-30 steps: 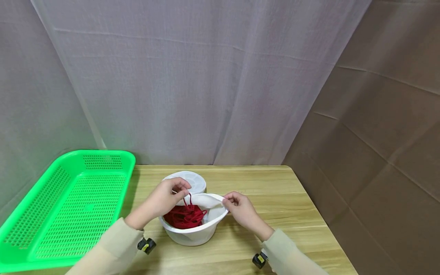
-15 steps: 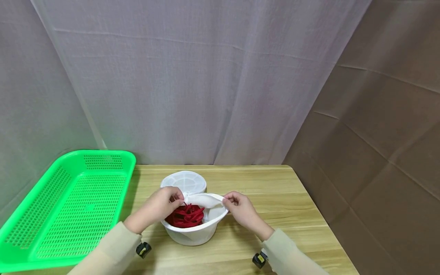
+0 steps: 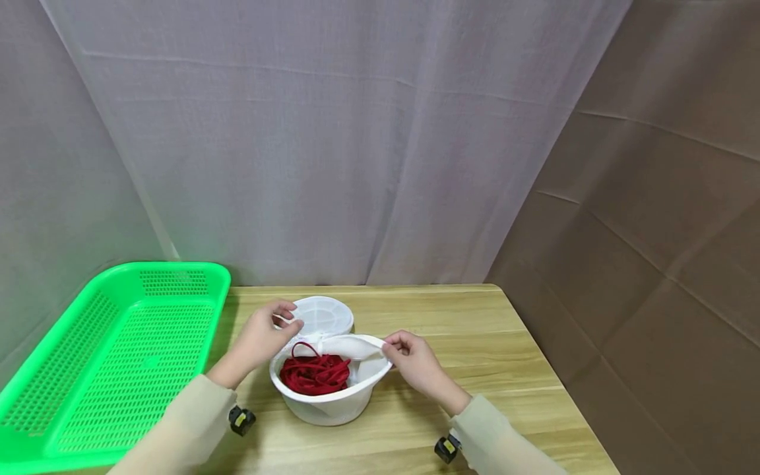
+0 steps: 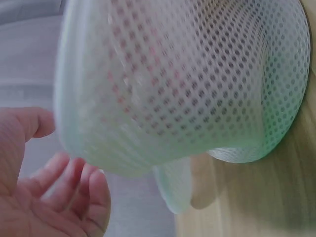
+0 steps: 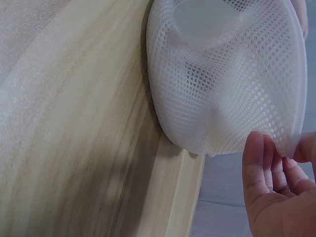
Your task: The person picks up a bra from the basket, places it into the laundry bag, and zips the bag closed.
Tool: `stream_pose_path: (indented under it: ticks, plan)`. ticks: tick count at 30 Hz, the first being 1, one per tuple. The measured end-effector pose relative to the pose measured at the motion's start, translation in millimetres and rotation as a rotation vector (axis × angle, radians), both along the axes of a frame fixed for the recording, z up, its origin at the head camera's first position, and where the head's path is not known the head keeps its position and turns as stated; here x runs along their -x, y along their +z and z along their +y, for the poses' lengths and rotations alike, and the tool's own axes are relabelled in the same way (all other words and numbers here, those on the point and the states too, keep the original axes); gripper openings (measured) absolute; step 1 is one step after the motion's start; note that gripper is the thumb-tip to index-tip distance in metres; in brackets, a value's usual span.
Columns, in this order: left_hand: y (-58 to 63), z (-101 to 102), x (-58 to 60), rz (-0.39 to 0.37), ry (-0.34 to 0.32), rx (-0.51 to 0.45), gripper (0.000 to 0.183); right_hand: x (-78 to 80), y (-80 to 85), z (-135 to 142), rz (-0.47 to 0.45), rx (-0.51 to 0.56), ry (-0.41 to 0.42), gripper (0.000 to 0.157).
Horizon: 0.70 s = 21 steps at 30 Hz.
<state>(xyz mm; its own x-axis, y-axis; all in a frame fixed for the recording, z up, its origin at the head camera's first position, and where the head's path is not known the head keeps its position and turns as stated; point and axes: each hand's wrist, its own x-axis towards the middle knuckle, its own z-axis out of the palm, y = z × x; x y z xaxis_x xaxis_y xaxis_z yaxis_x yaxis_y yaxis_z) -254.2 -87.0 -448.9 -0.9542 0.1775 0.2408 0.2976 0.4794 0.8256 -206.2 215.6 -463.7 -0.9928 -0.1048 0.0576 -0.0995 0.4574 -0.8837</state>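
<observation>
A white mesh laundry bag (image 3: pixel 325 410) stands upright on the table with its round lid flap (image 3: pixel 325 315) folded back behind it. Inside lies a tangled heap of dark red straps (image 3: pixel 315 376), one loop sticking up over the heap. My right hand (image 3: pixel 415 363) pinches the bag's zippered rim on the right side, thumb against fingertips, as the right wrist view confirms. At the back left of the rim hovers my left hand (image 3: pixel 264 335), fingers loosely bent and holding nothing. In the left wrist view its fingers (image 4: pixel 74 187) are spread beside the mesh wall.
A bright green plastic basket (image 3: pixel 172 268) with perforated sides sits at the left. The wood-grain table (image 3: pixel 457 316) ends at a grey curtain (image 3: pixel 297 145) behind and a brown cloth wall (image 3: pixel 641 264) on the right.
My left hand has released the red strap into the bag and moved up and left, away from the heap. The right hand keeps its pinch on the rim.
</observation>
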Motion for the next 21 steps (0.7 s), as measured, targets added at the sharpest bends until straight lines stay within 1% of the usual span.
stream_pose_path:
  ticks: [3,7,10,15,21]
  plan:
    - [-3.4,-3.7,5.2,-0.057,0.075,-0.026,0.039,-7.1,13.4,-4.2,-0.003,0.006,0.019,0.012]
    - [-8.9,-7.0,9.7,-0.108,0.128,-0.045,0.048,-14.7,27.5,-8.2,-0.017,0.007,0.028,0.012]
    - [-15.3,-8.2,13.7,-0.140,0.159,-0.044,0.051,-16.4,30.1,-8.9,-0.020,0.008,0.022,0.012]
    - [-27.3,-8.8,19.5,-0.206,0.192,-0.034,0.063,-16.1,28.3,-8.3,-0.014,0.021,0.014,0.012]
    - [-41.3,-9.7,24.3,-0.308,0.200,-0.062,0.076,-15.0,26.3,-7.7,-0.006,0.017,0.026,0.012]
